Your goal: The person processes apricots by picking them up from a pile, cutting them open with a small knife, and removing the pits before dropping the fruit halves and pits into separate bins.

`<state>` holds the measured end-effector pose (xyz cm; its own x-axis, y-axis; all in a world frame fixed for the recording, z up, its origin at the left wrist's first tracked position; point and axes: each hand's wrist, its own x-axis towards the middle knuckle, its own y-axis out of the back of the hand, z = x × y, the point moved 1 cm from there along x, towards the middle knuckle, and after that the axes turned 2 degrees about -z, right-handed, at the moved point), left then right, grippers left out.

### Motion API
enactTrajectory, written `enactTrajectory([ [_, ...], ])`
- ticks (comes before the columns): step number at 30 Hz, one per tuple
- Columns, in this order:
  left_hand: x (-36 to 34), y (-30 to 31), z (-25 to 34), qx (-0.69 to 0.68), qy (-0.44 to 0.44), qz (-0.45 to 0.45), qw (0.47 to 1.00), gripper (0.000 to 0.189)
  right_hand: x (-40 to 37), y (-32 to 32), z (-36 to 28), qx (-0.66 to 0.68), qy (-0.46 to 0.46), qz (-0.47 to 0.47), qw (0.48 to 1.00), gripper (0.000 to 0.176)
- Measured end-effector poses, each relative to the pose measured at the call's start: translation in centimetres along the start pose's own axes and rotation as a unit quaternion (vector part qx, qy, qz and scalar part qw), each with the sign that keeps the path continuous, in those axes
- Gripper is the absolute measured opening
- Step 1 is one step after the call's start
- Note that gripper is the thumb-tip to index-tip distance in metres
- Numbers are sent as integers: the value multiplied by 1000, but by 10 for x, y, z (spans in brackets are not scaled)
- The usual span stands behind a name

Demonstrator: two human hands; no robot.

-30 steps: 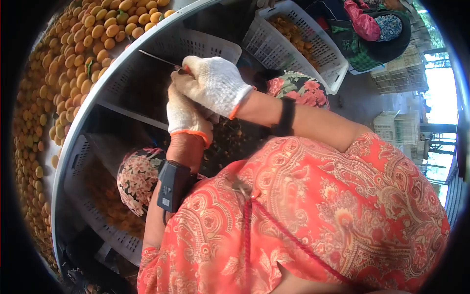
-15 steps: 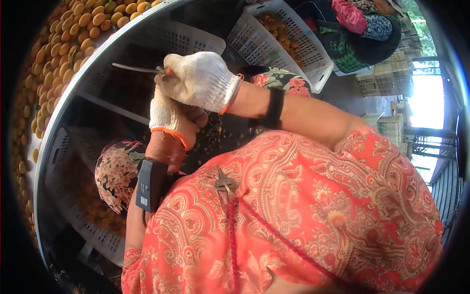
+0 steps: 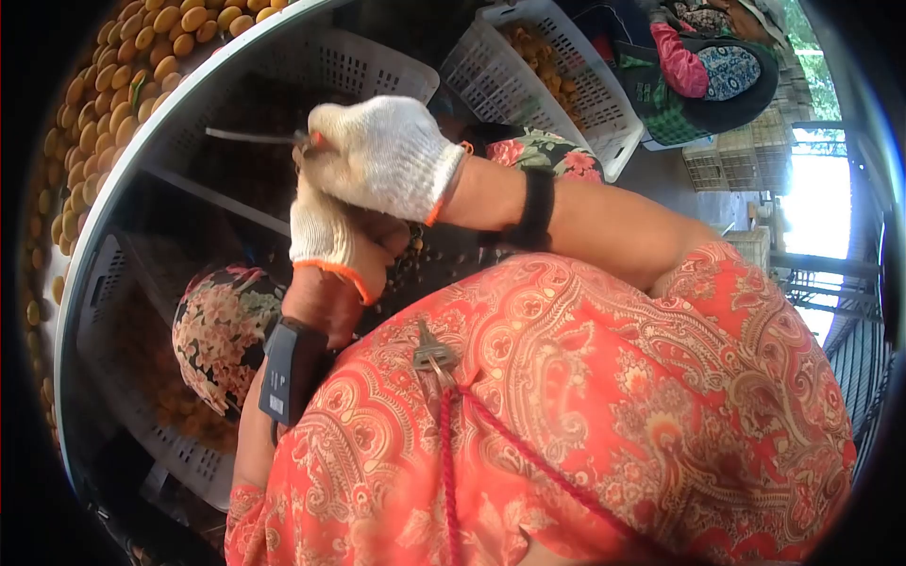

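My right hand, in a white knitted glove with an orange edge, is closed around the end of a thin, pale, blade-like strip. The strip juts out to the left past the fingers. Just below, my left hand, gloved the same way, is closed and pressed against the right one. A small orange-red spot shows at the right fingertips. The right hand covers much of the left hand's fingers, and I cannot tell what they hold.
Beyond a curved metal rim lie many oval orange-yellow fruits. White slatted crates with orange pieces stand at lower left and top. A person in a pink sleeve is at upper right, near stacked crates.
Both hands stay together in nearly the same place, with the strip's outer end slightly farther left and lower. The other person's pink sleeve has shifted, and the whole view has moved a little.
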<state>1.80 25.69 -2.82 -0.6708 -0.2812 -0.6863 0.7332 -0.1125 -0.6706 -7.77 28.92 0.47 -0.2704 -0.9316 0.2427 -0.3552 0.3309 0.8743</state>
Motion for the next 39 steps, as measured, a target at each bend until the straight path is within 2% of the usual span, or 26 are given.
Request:
enactTrajectory([
  [1,-4,4,-2,29,32,-11,999,57,-2,2,0,0,16,-19,1000,24],
  [2,-8,8,-5,51,38,-76,995,67,-4,2,0,-3,19,-33,999,23],
  [4,-12,8,-7,27,46,-53,997,67,-6,4,0,-3,24,-66,997,24],
  [6,-9,17,-11,-5,77,-137,988,61,-8,5,2,-2,30,-94,995,25],
  [11,-7,23,-16,-33,118,-127,984,62,-10,5,6,19,63,-117,991,22],
  [13,-3,29,-21,-76,165,-208,961,62,-11,7,9,22,70,-120,990,21],
  [14,-8,22,-20,-71,172,-160,969,62,-9,9,8,21,79,-139,987,22],
  [17,-17,3,-30,-92,186,-110,972,63,-8,12,13,28,118,-163,979,23],
  [18,-11,13,-33,-82,209,-177,958,62,-9,10,12,36,151,-167,974,22],
  [19,-11,14,-30,-83,207,-174,959,62,-7,8,14,39,153,-168,973,22],
  [21,-11,11,-24,-110,152,-166,968,61,-6,2,21,71,111,-96,987,21],
  [22,2,8,-20,7,128,-83,988,64,-2,-7,26,91,85,-30,992,21],
  [23,7,10,-12,5,87,-127,988,60,3,2,20,150,27,-1,988,23],
  [25,10,3,-2,50,-12,-73,996,53,7,5,22,231,-11,63,971,20],
  [26,13,1,4,26,-11,-62,998,47,7,9,20,199,-22,73,977,20],
  [27,20,15,11,18,8,-172,985,48,4,4,20,202,-25,76,976,20],
  [29,21,1,1,49,-107,-18,993,47,-3,-5,19,63,62,32,996,19],
  [32,24,13,3,26,-54,-58,997,45,-11,-2,19,65,86,37,993,22],
  [35,32,21,15,18,-69,-9,997,49,-19,8,16,56,108,40,992,22],
  [37,38,29,20,-19,-69,-39,997,45,-27,7,18,54,86,14,995,21],
  [39,34,26,22,-12,-89,-43,995,43,-30,13,16,68,84,36,993,21],
])
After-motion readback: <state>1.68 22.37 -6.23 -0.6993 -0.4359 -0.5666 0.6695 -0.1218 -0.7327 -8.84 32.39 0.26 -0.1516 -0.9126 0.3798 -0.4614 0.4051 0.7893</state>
